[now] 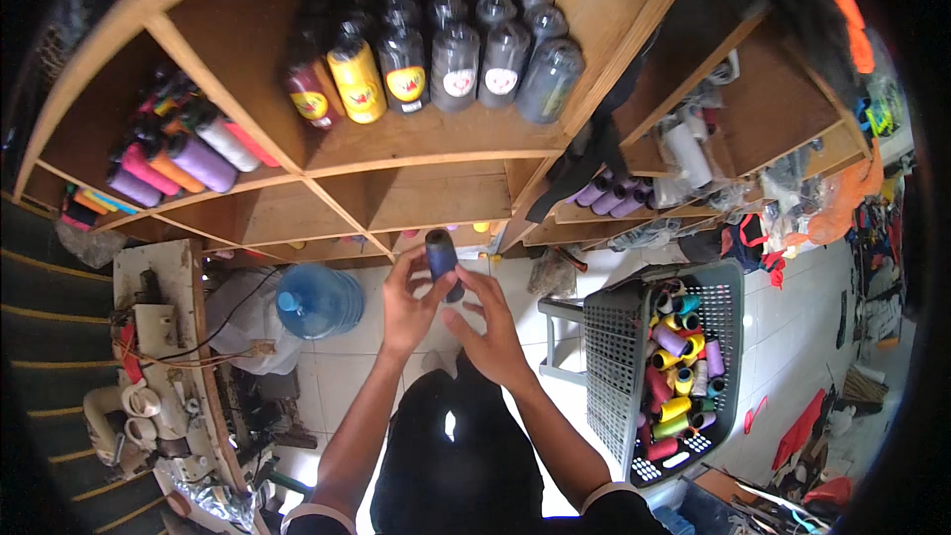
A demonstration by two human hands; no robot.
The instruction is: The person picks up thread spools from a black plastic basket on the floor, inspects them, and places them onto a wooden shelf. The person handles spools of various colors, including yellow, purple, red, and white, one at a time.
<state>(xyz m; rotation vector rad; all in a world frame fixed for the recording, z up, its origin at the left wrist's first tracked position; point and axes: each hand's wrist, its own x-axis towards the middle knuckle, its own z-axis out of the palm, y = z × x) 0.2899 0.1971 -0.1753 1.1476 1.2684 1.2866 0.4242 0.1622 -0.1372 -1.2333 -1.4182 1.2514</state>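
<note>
A dark navy thread spool (442, 256) is held upright and slightly tilted in front of me, between both hands. My left hand (404, 305) grips its left side, with the thumb across the lower part. My right hand (487, 329) touches the spool's lower right side with its fingertips, and the thumb points toward its bottom end. To the right stands a grey plastic basket (612, 376) holding many loose spools, among them a purple spool (671, 339) and a yellow spool (676, 408).
A wooden shelf (426, 144) spans the view ahead, with dark spools (456, 69) in rows and coloured spools (203, 160) at left. A blue water jug (322, 300) stands on the tiled floor. At left is a sewing machine (158, 367); purple spools (611, 196) sit at right.
</note>
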